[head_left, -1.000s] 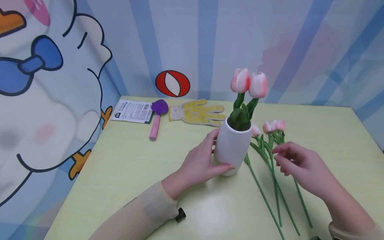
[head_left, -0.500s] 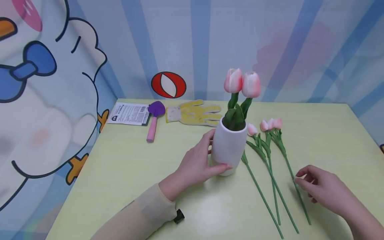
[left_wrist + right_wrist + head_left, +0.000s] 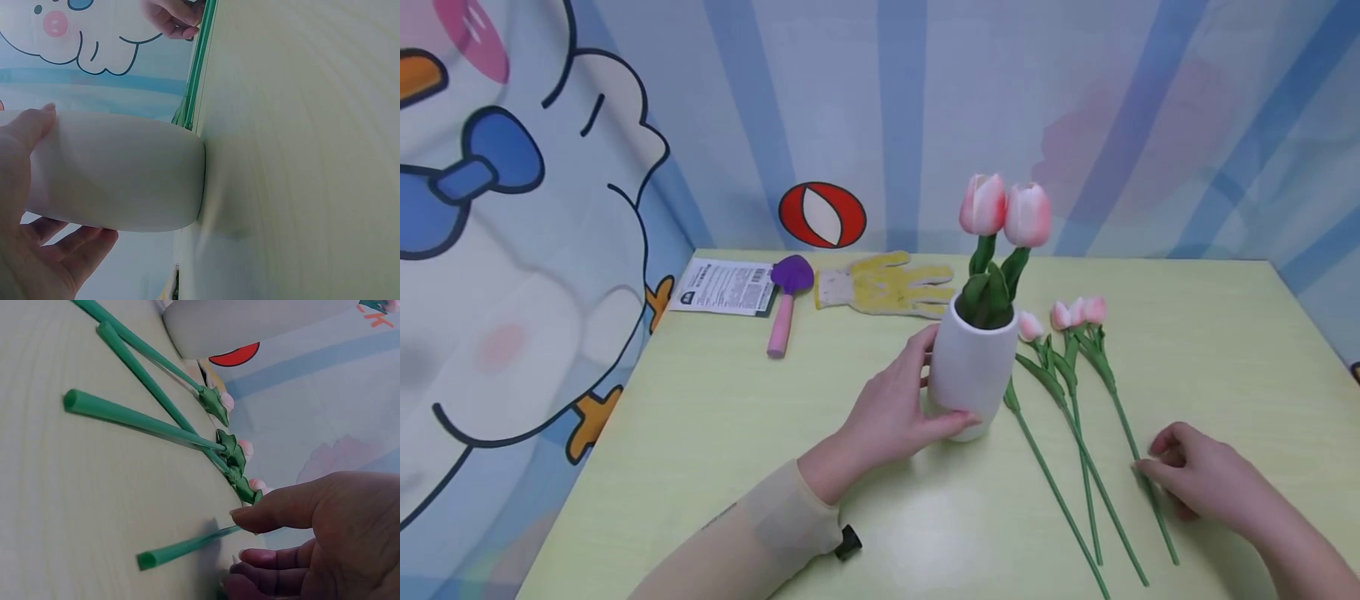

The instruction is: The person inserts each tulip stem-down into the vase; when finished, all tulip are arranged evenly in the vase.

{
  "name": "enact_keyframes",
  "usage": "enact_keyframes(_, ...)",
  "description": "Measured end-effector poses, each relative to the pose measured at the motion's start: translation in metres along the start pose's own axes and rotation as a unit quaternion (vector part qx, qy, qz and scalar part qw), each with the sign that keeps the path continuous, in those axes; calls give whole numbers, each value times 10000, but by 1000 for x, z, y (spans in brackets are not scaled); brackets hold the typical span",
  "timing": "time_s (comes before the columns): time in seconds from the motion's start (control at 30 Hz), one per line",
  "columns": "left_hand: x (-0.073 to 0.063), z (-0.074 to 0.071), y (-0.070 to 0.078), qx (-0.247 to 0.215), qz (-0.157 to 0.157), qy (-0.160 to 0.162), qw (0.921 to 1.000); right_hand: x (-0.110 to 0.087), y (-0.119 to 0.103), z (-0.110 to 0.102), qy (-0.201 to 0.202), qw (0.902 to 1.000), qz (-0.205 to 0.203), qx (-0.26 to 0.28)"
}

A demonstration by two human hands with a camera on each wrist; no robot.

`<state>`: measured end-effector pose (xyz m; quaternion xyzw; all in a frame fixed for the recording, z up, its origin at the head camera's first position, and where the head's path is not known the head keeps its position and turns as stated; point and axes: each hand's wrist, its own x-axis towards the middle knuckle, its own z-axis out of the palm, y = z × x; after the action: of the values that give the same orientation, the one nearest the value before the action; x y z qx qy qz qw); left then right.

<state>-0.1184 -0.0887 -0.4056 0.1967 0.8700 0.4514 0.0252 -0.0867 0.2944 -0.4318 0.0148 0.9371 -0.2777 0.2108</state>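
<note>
the left hand [image 3: 887, 412] curls its fingers [image 3: 87, 251] round the white vase [image 3: 973, 375], which stands well in from the far edge of the surface [image 3: 1247, 333], two tulips [image 3: 983, 204] in it. the right hand [image 3: 1206, 479] has thumb and fingers parted about the stem of the rightmost loose tulip [image 3: 1120, 408]; firm contact cannot be told. possible faults: the thin stem may slip for want of a full pinch; its head, close beside the other loose tulips [image 3: 1047, 377], may drag them askew; the vase, perhaps top-heavy, may tip if the left grip slackens.

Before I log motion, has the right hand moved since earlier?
Yes: in the head view, the right hand moved rightward and away from the table's back edge.
</note>
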Motion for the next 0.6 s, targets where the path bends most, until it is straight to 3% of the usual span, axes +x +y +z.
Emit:
enact_keyframes(0.3, 0, -1, -1, -44, 59, 31, 10000, 4, -10, 5, 124, 9977, 39, -670)
enact_keyframes(0.6, -1, 0, -1, -44, 43, 23, 10000, 4, -12, 2, 224, 9956, 97, -901)
